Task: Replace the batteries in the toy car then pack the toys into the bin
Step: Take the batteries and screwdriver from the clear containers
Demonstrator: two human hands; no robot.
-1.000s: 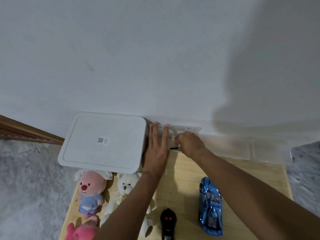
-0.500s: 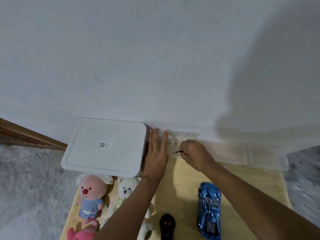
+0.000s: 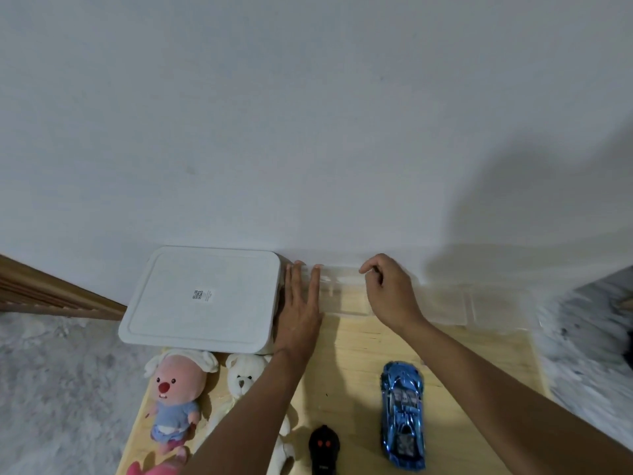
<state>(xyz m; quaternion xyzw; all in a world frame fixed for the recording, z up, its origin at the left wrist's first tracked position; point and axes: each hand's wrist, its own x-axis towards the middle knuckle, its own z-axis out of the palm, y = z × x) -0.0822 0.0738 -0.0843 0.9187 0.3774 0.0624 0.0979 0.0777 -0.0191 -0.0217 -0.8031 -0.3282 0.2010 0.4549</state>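
Observation:
A shiny blue toy car (image 3: 403, 414) lies on the wooden table (image 3: 356, 351), with a black remote (image 3: 323, 446) to its left. The white bin (image 3: 205, 296), lid on, stands at the back left against the wall. My left hand (image 3: 301, 310) lies flat with straight fingers on the left end of a clear plastic case (image 3: 342, 299). Over the case's right end, my right hand (image 3: 388, 289) has curled fingers pinching a thin dark tool that barely shows.
In front of the bin lie a pink plush in blue clothes (image 3: 174, 395), a white teddy (image 3: 245, 380) and another pink plush (image 3: 154, 469) at the bottom edge. More clear cases (image 3: 479, 308) line the wall to the right. Grey carpet surrounds the table.
My right hand has drawn the thin dark tool away from my left hand, to the right and up over the clear case. The left hand stays flat in place.

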